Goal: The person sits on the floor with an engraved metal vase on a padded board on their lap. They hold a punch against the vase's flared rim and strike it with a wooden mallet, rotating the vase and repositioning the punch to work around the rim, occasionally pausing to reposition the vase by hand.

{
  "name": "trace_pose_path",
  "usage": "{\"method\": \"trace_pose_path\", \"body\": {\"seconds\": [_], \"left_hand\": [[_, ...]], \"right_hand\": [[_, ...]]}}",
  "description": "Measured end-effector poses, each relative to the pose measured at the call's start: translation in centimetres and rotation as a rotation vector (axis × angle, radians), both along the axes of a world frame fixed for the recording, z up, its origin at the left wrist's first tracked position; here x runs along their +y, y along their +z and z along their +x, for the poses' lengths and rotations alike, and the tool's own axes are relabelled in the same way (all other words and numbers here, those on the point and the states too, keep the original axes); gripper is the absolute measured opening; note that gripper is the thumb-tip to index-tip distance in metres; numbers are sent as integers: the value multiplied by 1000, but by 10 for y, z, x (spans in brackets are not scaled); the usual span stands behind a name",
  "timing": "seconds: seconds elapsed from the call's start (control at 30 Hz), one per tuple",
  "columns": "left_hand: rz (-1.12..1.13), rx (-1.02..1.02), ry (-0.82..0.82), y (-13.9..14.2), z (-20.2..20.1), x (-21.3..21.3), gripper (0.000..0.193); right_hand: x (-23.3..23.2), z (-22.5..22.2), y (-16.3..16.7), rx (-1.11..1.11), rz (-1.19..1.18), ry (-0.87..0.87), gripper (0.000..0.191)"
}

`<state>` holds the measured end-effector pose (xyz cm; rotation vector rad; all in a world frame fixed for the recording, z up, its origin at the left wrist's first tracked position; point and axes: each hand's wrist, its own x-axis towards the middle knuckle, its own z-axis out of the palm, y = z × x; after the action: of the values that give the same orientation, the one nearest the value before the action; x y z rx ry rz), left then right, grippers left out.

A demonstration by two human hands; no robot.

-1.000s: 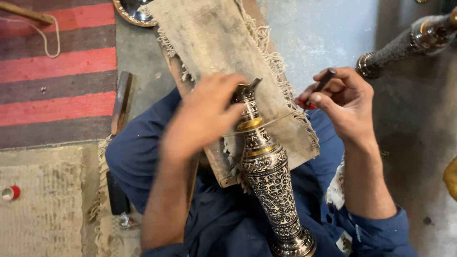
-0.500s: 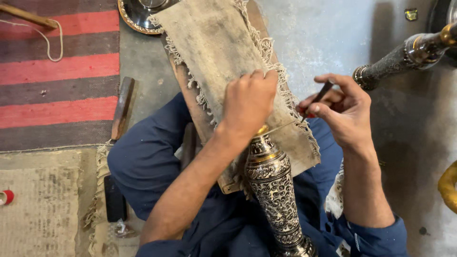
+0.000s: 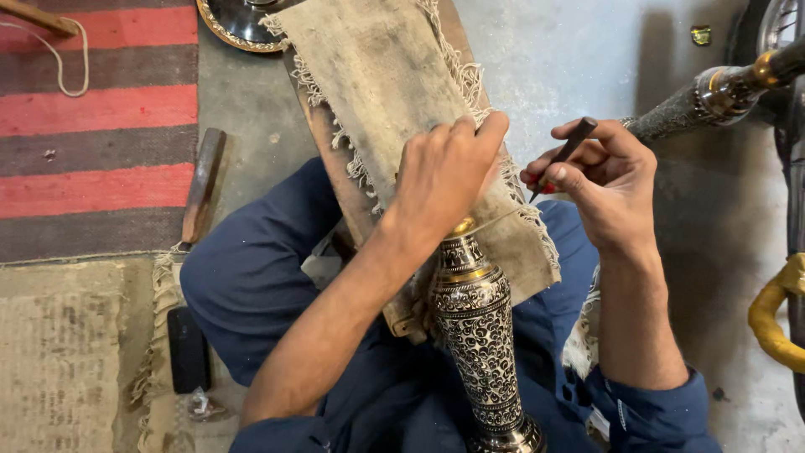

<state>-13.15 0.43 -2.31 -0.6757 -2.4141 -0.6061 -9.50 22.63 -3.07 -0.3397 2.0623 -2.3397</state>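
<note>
A tall engraved black-and-silver metal vase [image 3: 476,335] with gold bands lies across my lap, its neck resting on a wooden board [image 3: 335,176] covered with frayed burlap cloth [image 3: 394,84]. My left hand [image 3: 444,172] wraps over the vase's mouth and holds it down. Just to the right, my right hand [image 3: 604,180] pinches a thin dark engraving tool [image 3: 563,153], its tip pointing down-left near the cloth's edge, apart from the vase.
A red and grey striped rug [image 3: 92,126] lies at left, with a wooden-handled tool [image 3: 204,184] beside it. A dark phone [image 3: 188,348] rests on burlap matting. Another engraved metal piece [image 3: 713,96] lies at upper right; a round engraved plate [image 3: 239,21] at top; a yellow hose [image 3: 776,315] at right.
My left hand slid up the vase from its shoulder to its mouth. The right hand lifted slightly with the tool, staying beside the cloth's right edge.
</note>
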Motion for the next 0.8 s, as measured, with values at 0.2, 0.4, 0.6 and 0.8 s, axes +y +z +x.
{"method": "trace_pose_path", "body": {"seconds": [0.2,0.4,0.6,0.8], "left_hand": [[200,-303,-56,-26,-10,-5,17],[875,-298,-97,-32,7,-19,17],[361,-367,-4,-2,24,-31,61],[405,-274,14,-4,75,-89,81]], "right_hand": [[3,10,12,8,85,-4,39],[-4,5,16,-45,67,-13,37],[-1,0,13,-51,56,-7,37],[6,1,17,-34,69,78,39]]}}
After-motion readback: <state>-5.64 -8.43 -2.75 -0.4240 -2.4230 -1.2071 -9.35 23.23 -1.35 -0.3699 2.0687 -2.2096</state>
